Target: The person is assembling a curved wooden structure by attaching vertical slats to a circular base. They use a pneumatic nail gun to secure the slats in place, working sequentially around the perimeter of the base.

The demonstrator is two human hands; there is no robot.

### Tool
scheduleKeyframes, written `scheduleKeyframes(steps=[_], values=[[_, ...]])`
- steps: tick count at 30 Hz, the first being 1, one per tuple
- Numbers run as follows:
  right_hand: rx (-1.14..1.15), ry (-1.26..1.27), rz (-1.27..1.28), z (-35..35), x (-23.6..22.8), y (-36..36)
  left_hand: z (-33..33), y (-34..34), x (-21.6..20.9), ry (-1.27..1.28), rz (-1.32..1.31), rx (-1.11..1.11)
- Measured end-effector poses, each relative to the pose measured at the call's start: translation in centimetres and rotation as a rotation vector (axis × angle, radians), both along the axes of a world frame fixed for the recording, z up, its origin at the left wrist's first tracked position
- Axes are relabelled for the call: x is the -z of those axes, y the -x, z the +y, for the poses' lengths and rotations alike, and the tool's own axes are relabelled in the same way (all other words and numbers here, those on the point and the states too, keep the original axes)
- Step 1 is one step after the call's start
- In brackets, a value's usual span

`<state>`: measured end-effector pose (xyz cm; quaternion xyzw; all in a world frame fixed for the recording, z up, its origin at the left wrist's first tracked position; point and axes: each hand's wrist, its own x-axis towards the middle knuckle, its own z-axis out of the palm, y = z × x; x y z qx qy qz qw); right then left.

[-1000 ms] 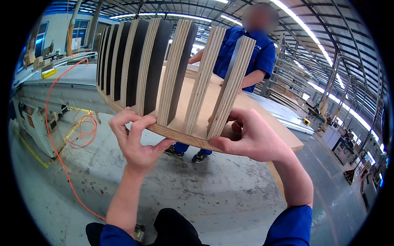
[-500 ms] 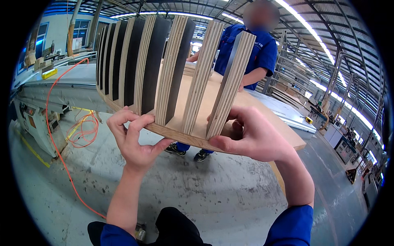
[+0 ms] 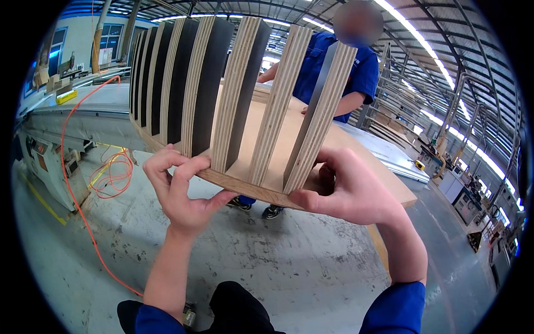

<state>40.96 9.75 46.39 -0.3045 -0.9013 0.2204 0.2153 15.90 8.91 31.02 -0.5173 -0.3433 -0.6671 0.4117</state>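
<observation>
Above a concrete floor in a steel-roofed workshop, a slatted plywood panel is being held up at chest height, its upright slats fanning away. Across it, a co-worker in blue is steadying the far end. Left hand is pinching the near edge, fingers closed over the top, thumb under; right hand is clamping the same edge likewise. Keeping both grips level and thumbs well under looks wise, so the board is not twisting. An orange cable is snaking past a machine.
</observation>
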Motion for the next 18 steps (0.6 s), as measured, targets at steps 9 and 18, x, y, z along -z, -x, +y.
scheduleKeyframes(steps=[9, 18], values=[[-0.005, 0.075, 0.035, -0.11, -0.18, 0.22, -0.04, -0.35, -0.22, -0.002, -0.01, 0.016], [-0.028, 0.005, 0.05, -0.07, 0.09, 0.2, -0.66, -0.43, -0.43, 0.031, 0.034, -0.005]])
